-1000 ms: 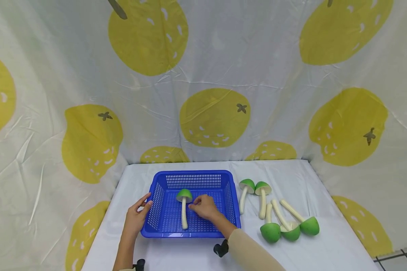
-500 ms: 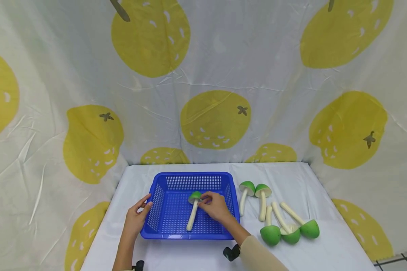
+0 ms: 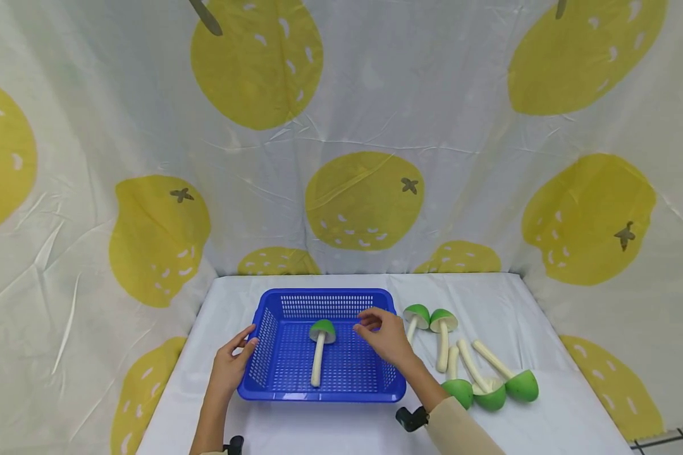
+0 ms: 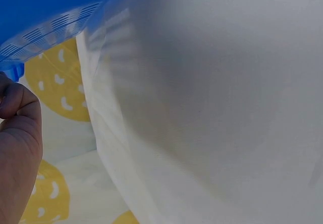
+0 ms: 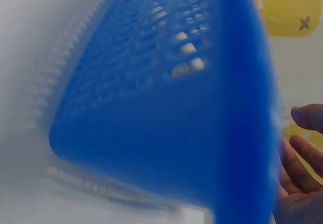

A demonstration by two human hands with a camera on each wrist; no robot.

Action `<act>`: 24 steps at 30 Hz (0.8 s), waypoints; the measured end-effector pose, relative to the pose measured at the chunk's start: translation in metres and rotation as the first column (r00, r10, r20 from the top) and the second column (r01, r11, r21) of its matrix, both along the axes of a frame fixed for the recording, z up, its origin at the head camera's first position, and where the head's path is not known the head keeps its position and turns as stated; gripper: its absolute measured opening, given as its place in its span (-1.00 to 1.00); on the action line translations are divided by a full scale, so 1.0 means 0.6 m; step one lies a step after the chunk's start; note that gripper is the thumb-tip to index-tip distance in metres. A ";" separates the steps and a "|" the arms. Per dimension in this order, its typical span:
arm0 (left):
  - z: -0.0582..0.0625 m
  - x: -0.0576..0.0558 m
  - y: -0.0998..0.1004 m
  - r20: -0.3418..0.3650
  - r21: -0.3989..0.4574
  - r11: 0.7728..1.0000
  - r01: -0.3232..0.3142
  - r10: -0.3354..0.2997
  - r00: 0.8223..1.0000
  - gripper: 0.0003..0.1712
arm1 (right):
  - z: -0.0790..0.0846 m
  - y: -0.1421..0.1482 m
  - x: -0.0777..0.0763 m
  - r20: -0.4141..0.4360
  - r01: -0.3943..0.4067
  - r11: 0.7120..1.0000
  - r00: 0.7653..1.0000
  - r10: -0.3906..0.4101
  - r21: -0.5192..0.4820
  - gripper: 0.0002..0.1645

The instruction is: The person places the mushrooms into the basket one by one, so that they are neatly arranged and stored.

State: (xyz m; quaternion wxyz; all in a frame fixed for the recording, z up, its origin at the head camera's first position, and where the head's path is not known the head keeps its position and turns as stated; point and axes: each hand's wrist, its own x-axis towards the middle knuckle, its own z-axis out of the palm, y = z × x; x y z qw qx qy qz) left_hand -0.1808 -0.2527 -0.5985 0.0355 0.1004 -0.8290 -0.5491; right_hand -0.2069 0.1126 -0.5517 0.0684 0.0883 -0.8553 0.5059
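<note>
A blue plastic basket [image 3: 321,397] sits on the white-covered table. One mushroom with a green cap and a long white stem [image 3: 317,363] lies inside it, cap toward the back. At the basket's left rim, my left hand [image 3: 231,360] holds the edge with thumb and fingers; the left wrist view shows only part of this hand [image 4: 20,128] beside the basket. My right hand [image 3: 388,338] hovers over the basket's right side, fingers loosely bent and apart from the mushroom, holding nothing. In the right wrist view, the basket's wall [image 5: 151,128] partly hides the right hand [image 5: 303,183].
Several more green-capped mushrooms [image 3: 489,395] lie on the table [image 3: 552,411] right of the basket, some with caps toward the back and others toward the front. A lemon-print cloth [image 3: 364,202] hangs behind and at both sides.
The right hand has let go of the mushroom and drawn back to the right. The mushroom shifted right, then settled slightly left in the basket. The left hand stays at the rim.
</note>
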 end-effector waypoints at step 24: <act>0.001 0.001 -0.003 0.000 0.021 1.000 0.016 -0.016 1.000 -0.44 | 0.027 0.117 0.005 0.015 0.170 0.985 0.985 -0.169 -0.036 -0.66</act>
